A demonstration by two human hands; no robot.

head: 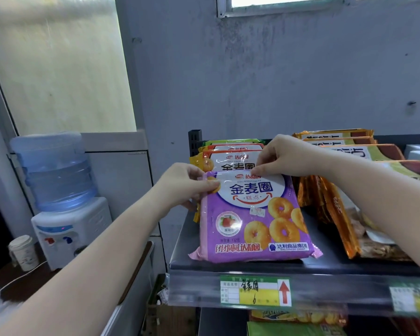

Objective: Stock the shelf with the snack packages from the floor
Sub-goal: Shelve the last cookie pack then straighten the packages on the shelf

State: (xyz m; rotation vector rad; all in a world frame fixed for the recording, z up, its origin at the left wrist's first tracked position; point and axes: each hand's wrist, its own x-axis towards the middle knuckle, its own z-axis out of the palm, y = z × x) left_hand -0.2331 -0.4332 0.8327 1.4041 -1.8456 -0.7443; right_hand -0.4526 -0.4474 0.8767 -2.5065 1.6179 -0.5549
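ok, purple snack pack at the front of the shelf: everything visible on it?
The purple snack pack is a glossy plastic pillow bag printed with golden rings, a strawberry badge and a small price sticker. It leans back against orange packs of the same brand, bottom edge on the shelf. The left hand pinches its top left corner, the right hand its top edge.

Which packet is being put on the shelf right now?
Find the dark shelf right of the water dispenser. At its left end stands a row of ring-biscuit packets; both hands grip the front one, the purple packet, while those behind it are orange.
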